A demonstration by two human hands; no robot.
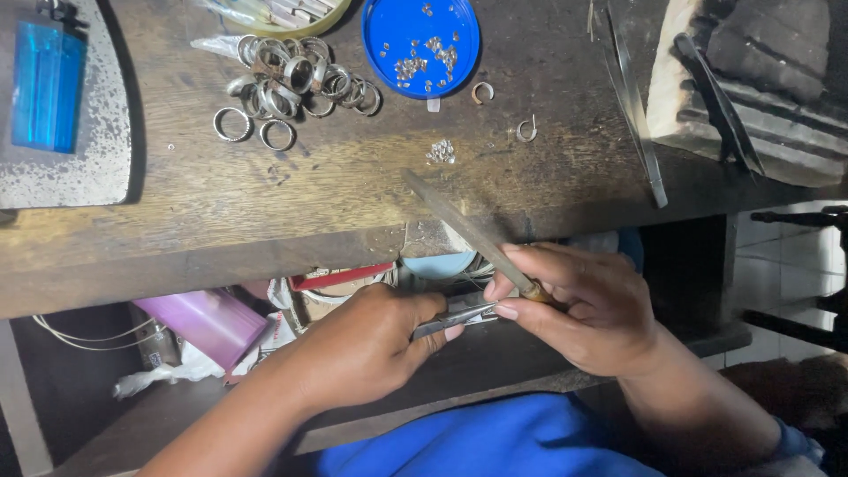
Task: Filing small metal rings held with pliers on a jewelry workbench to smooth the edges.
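Right hand (583, 309) pinches file (473, 234) near handle; file stiff, slim, light. Left hand (371, 344) closed round pliers (459, 315); steel, likely slippery. Grip handles. Rings (291, 84) far left.

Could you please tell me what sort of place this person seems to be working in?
Most likely a jeweller's workbench. A heap of metal rings lies on the worn wooden bench, a blue dish holds tiny bits, and the right hand works a file while the left hand grips pliers.

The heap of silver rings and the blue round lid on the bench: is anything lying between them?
No. In the head view, only bare wood separates the heap of rings from the blue lid.
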